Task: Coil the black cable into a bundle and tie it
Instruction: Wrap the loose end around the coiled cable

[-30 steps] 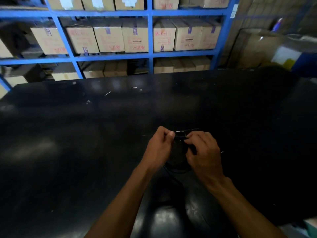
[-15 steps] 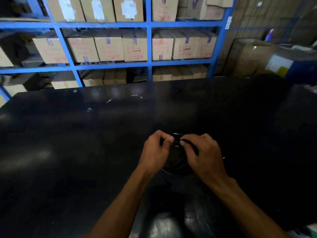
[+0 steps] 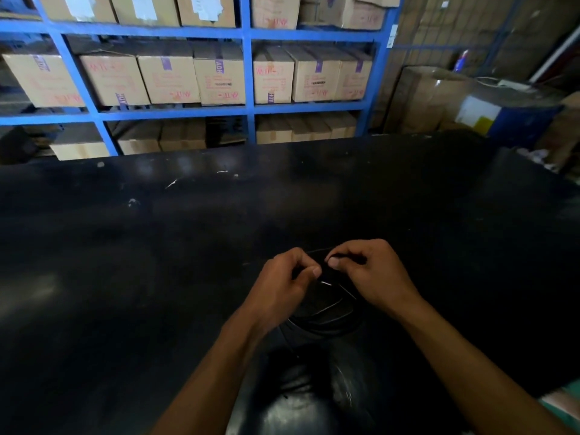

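Tying step | both hands pinch tie (image 3: 326, 283) on coiled cable (image 3: 326, 312), left hand (image 3: 284, 285), right hand (image 3: 368, 274) | next: cinch it tight

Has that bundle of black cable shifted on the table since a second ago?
Cannot tell. The camera itself tilted, so the blue shelving slid in view. The cable bundle sits between the left hand and right hand as before.

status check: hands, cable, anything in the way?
Left hand and right hand both pinched at top of black cable coil. Coil formed, lying on black table; tie state unclear. Nothing obstructing.
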### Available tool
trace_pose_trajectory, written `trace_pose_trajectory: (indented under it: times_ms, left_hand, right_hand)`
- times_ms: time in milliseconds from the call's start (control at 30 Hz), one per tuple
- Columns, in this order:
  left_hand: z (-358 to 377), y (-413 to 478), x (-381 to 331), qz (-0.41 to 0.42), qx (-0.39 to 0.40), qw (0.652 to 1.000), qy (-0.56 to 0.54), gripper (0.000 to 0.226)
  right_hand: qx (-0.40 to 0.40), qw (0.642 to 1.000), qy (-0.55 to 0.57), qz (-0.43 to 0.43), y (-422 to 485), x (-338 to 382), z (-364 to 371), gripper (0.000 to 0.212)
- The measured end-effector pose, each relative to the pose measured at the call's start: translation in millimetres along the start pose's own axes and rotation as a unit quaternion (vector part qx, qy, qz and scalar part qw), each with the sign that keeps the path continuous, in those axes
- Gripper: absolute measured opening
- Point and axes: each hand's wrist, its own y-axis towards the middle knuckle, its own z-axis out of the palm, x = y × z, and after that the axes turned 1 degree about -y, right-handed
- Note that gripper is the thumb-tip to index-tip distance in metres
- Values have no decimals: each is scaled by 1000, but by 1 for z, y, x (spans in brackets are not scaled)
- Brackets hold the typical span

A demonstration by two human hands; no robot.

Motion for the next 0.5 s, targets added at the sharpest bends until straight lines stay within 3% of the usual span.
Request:
trace_pose_trajectory:
  times_ms: [133, 500]
  left_hand:
    - [0, 9, 0, -20, 14, 999, -24, 18]
    - [-2, 23, 4, -3, -48, 999, 13, 11]
  right_hand:
    - [-35, 999, 11, -1, 4, 3, 4, 12]
    - [-102, 995, -10, 15, 13, 0, 13, 3]
